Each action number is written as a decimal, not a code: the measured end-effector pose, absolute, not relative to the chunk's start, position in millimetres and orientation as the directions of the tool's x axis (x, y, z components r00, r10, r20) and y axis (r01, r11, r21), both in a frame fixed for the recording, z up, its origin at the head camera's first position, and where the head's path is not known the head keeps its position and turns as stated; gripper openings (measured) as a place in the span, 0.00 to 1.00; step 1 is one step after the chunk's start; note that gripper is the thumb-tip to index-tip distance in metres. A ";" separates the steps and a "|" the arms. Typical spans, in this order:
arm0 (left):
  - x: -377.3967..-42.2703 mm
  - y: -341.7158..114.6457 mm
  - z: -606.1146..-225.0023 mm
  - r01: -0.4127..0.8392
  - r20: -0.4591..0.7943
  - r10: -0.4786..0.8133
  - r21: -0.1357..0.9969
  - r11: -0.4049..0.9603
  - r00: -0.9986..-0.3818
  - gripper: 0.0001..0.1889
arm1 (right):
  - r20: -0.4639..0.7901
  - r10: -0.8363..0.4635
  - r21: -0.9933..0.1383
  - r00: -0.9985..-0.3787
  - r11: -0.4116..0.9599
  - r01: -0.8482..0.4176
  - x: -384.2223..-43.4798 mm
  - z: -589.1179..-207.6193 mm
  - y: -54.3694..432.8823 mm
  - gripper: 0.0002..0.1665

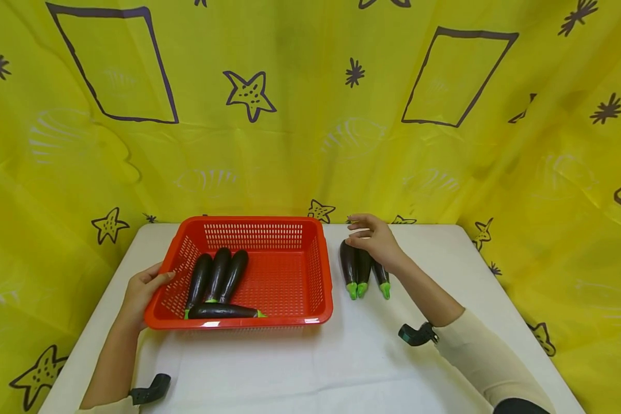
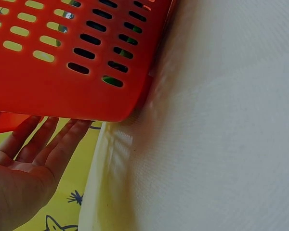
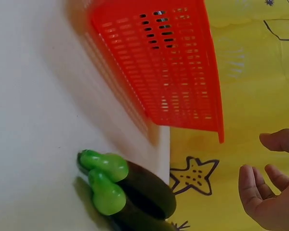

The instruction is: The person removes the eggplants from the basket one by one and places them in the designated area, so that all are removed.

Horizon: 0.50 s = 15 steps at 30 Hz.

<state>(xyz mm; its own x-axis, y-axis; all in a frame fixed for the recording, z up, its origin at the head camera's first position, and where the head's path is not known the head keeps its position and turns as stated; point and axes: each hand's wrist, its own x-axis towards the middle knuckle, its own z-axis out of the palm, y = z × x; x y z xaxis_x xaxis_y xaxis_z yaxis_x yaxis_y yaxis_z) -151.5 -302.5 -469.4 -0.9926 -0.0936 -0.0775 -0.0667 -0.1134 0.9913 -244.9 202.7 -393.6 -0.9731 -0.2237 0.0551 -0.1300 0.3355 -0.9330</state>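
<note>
A red plastic basket point(image 1: 284, 282) with slotted walls stands on the white table, left of centre. My left hand point(image 1: 137, 296) holds its left rim, thumb over the top and fingers point(image 2: 62, 144) reaching beneath the rim's edge. Inside the basket, several dark eggplants lie at the left, one of them a crosswise eggplant point(image 1: 222, 311) along the front wall. To the right of the basket, 3 eggplants point(image 1: 348, 264) with green stems lie side by side. Over their far ends hovers my right hand point(image 1: 376, 240), nothing in its grasp, thumb and fingers apart in the right wrist view.
A yellow curtain point(image 1: 300, 144) with drawn starfish and shells hangs behind and beside the table. White tablecloth point(image 1: 269, 368) stretches in front of the basket. Each wrist wears a small black camera point(image 1: 416, 334).
</note>
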 end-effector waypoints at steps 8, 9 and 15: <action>-150.7 -302.5 -469.6 -0.070 -0.081 -0.095 0.991 -0.113 -0.992 0.13 | 0.047 -0.312 -0.940 -0.949 0.308 -0.148 -249.3 -385.7 180.4 0.32; -150.8 -302.4 -469.6 -0.069 -0.081 -0.095 0.991 -0.116 -0.992 0.14 | 0.049 -0.328 -0.940 -0.943 0.305 -0.155 -250.4 -385.7 177.2 0.32; -151.7 -301.6 -469.8 -0.063 -0.075 -0.091 0.989 -0.134 -0.993 0.15 | 0.067 -0.419 -0.951 -0.906 0.247 -0.185 -255.5 -382.6 157.3 0.31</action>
